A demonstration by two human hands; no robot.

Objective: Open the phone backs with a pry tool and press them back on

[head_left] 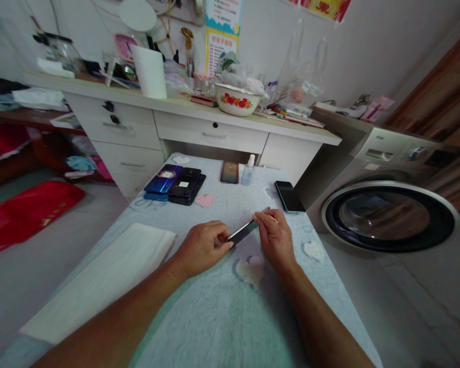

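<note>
Above the middle of the cloth-covered table, a thin dark phone (244,232) is tilted, its shiny edge facing up. My left hand (207,245) pinches its near left end, and my right hand (275,235) grips its far right end with closed fingers. Several phones lie at the back left, including a blue one (163,179) and a dark one with a white label (184,182). Another black phone (289,196) rests beyond my right hand. A brown-black flat item (229,172) lies beside a clear spray bottle (247,171) at the back.
A long whitish board or sheet (99,281) lies on the table's left side. Behind the table (230,317) stands a white desk (214,134) with a flowered bowl (237,100). A washing machine (383,209) is at the right; a red bag (34,209) lies on the left floor.
</note>
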